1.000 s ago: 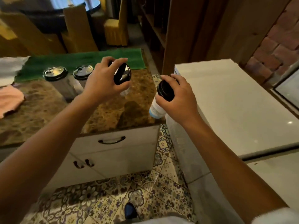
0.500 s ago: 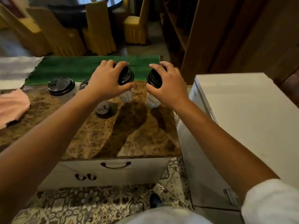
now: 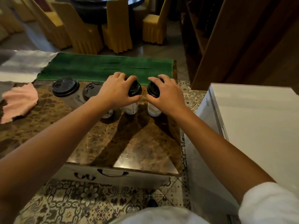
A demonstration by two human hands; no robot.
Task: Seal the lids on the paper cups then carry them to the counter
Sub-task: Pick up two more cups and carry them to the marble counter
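- The left hand [image 3: 116, 89] is gripping the lid of the left cup [image 3: 131, 107] from above, fingers curled round its rim.
- The right hand [image 3: 166, 92] is gripping the right cup [image 3: 153, 110] by its lid likewise.
- Both cups are standing on the counter [image 3: 129, 143], just apart, beside two lidded cups [image 3: 66, 88].

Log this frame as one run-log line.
stage: setting cups down | left hand: grips lidded cup | right hand: grips lidded cup | both on marble counter | two other cups already there
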